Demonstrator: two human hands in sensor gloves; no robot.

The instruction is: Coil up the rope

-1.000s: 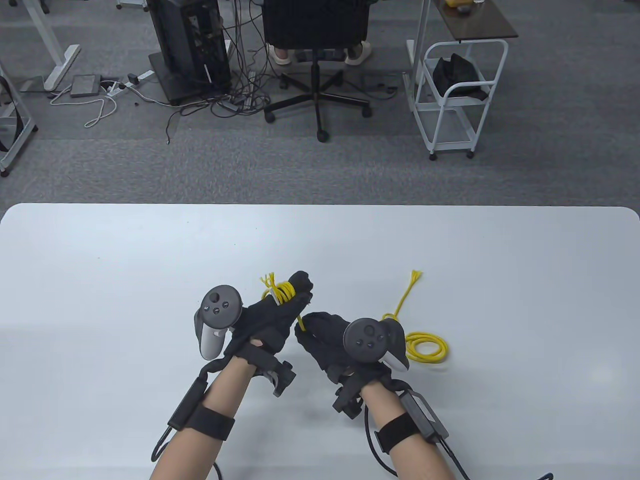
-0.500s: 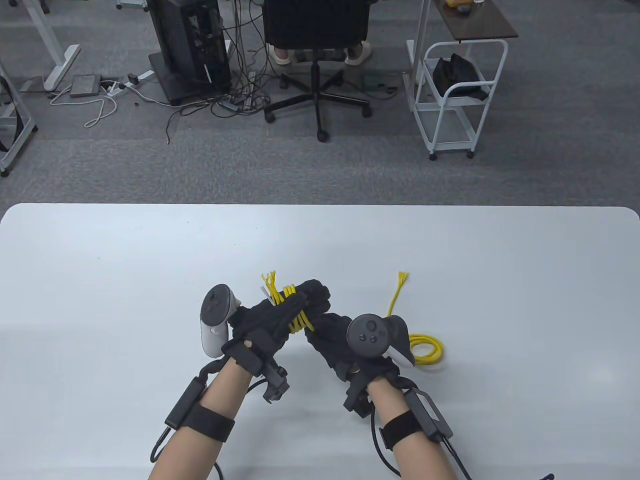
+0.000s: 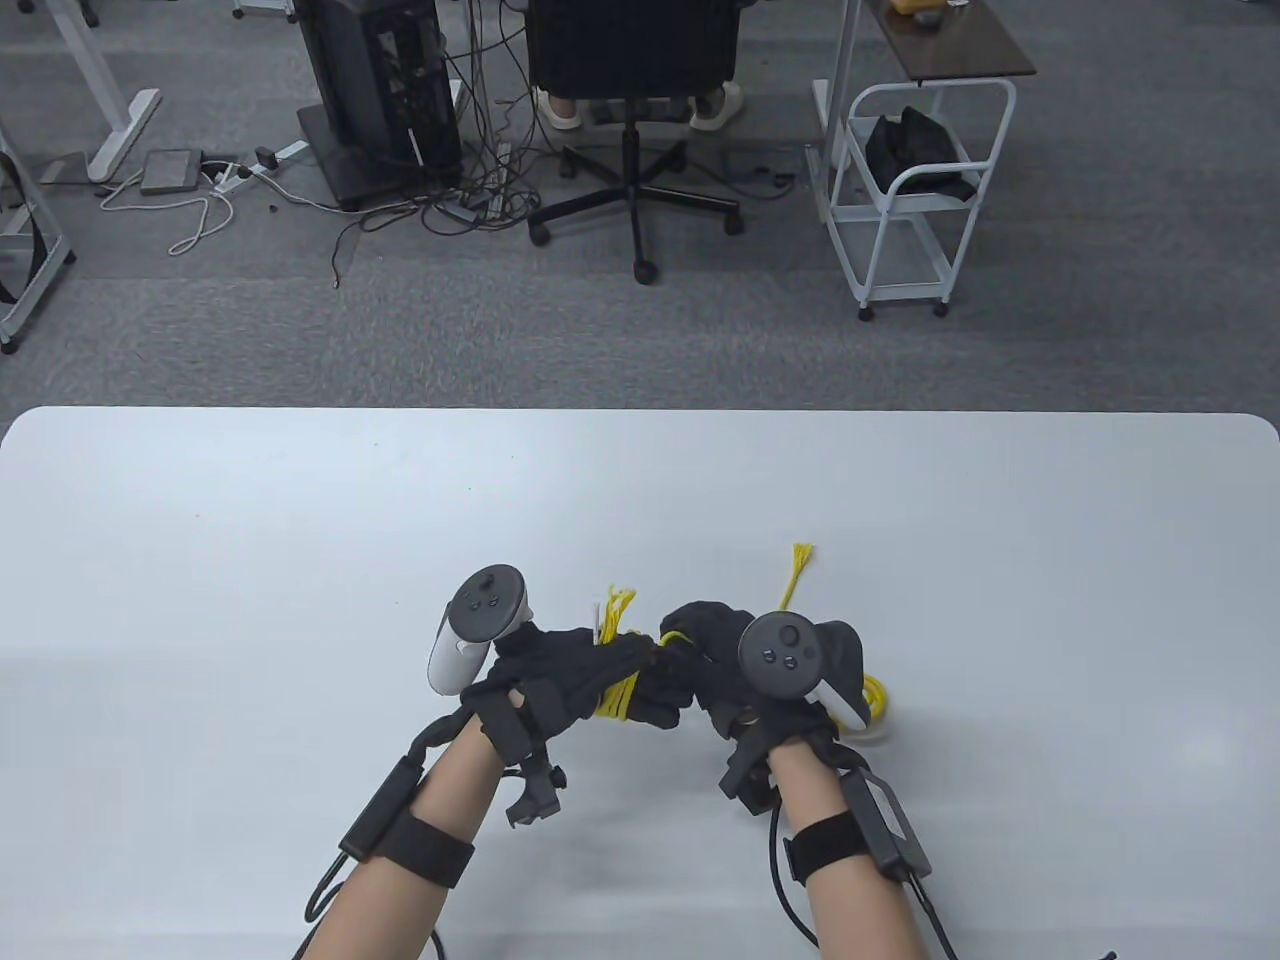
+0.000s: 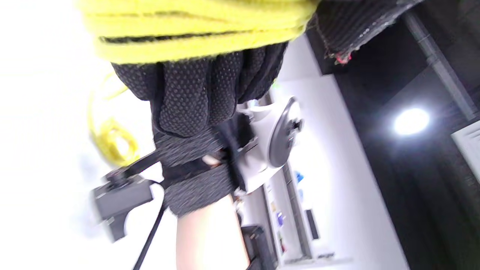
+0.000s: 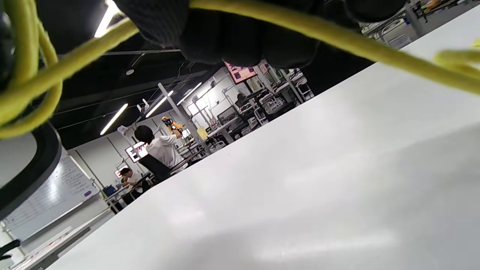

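Observation:
A yellow rope (image 3: 619, 690) is wound in several turns around the fingers of my left hand (image 3: 590, 675), a frayed end sticking up beside it (image 3: 617, 606). In the left wrist view the turns (image 4: 195, 26) cross the top over the gloved fingers (image 4: 187, 93). My right hand (image 3: 715, 655) grips the rope right next to the left hand; in the right wrist view the strand (image 5: 318, 33) runs under its fingers (image 5: 240, 37). The loose rest lies coiled on the white table (image 3: 300, 560) behind the right hand (image 3: 876, 698), its other frayed end (image 3: 800, 560) pointing away.
The table's far edge (image 3: 640, 412) runs across the middle of the table view. Beyond it on the floor stand an office chair (image 3: 635, 130), a computer tower (image 3: 375, 95) with cables and a white cart (image 3: 915, 190).
Both hands have moved right and nearer to me. The left hand has turned and another turn of rope lies around it. The loose coil is now mostly hidden behind the right hand.

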